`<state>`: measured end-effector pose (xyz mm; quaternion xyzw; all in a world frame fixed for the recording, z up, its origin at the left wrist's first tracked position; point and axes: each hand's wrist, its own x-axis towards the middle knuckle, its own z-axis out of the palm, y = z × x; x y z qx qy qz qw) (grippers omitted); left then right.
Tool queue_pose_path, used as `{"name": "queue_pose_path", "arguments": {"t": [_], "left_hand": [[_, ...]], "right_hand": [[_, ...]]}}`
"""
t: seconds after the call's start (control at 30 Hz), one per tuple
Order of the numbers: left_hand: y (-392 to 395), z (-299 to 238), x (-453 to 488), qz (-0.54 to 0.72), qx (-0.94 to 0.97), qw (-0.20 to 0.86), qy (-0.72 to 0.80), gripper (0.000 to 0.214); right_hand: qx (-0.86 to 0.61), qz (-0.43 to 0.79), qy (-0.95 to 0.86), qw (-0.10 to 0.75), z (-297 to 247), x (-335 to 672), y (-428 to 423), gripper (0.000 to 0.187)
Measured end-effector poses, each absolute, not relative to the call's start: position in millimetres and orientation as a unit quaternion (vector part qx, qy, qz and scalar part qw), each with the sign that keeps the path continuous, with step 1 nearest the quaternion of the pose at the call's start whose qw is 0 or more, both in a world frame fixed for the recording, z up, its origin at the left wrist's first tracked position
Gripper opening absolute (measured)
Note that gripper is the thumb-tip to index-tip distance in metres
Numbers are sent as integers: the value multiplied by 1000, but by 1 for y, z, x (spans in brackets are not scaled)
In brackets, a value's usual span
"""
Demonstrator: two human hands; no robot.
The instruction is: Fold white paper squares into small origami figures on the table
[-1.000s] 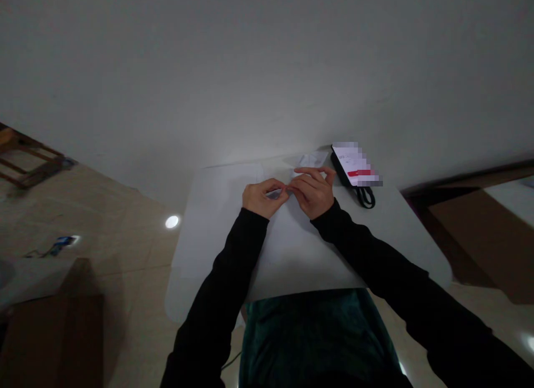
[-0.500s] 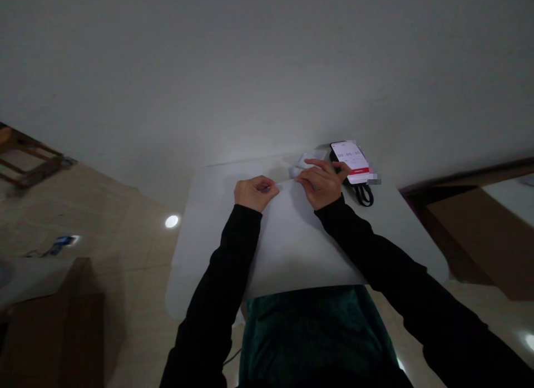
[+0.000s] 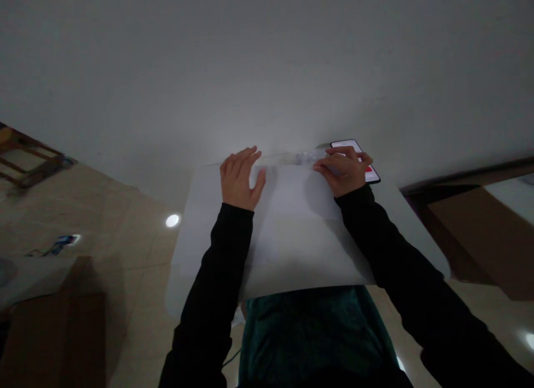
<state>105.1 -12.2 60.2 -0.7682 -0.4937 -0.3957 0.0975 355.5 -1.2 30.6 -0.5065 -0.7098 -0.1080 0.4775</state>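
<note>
A large white sheet, apparently paper [image 3: 292, 201], lies over the white table, its far edge just short of the wall. My left hand [image 3: 240, 179] is over the left part of the sheet, fingers stretched out and thumb apart, holding nothing. At the sheet's far edge, my right hand [image 3: 342, 171] has thumb and forefinger pinched together on what looks like that edge; the other fingers extend over the phone [image 3: 372, 176]. Crumpled clear plastic [image 3: 306, 157] lies between the sheet and the wall, partly hidden by my right hand.
The grey-white wall [image 3: 267, 70] rises directly behind the table [image 3: 417, 249]. Brown cardboard boxes stand at the lower left [image 3: 54, 332] and at the right [image 3: 479, 232]. A wooden rack [image 3: 29, 160] is at far left. Dark green cloth [image 3: 312, 332] hangs below the near edge.
My left hand has opened from its pinch and moved left. My right hand has slid right, now partly over the phone. The sheet's far edge has shifted toward the wall.
</note>
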Motion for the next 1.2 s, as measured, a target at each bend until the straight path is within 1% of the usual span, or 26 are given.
{"name": "queue_pose_path", "arguments": {"t": [0.07,0.13,0.23,0.3,0.43,0.63,0.9,1.2], "left_hand": [[-12,57,121,-347,-813,82,-460,34],[-11,52,131,-319,-830,51,-455,24],[-12,46,138,-336,-827,15,-450,24],[-15,46,140,-358,-821,3,-446,22],[-22,52,146,-366,-808,-16,-461,17],[-27,55,146,-389,-776,-7,-497,8],[-23,52,137,-410,-753,-9,-514,8],[-22,64,127,-394,-736,-36,-550,9]], "right_hand": [[-492,-85,-729,467,32,354,-3,23],[-491,-75,-739,456,34,352,-5,23],[-495,-103,-739,446,36,345,-10,18],[-470,-119,-753,445,36,336,-15,14],[-452,-98,-771,438,35,321,-23,16],[-455,-91,-759,457,34,317,-27,19],[-434,-175,-719,513,26,321,-18,24],[-486,-153,-701,499,32,328,-17,25]]}}
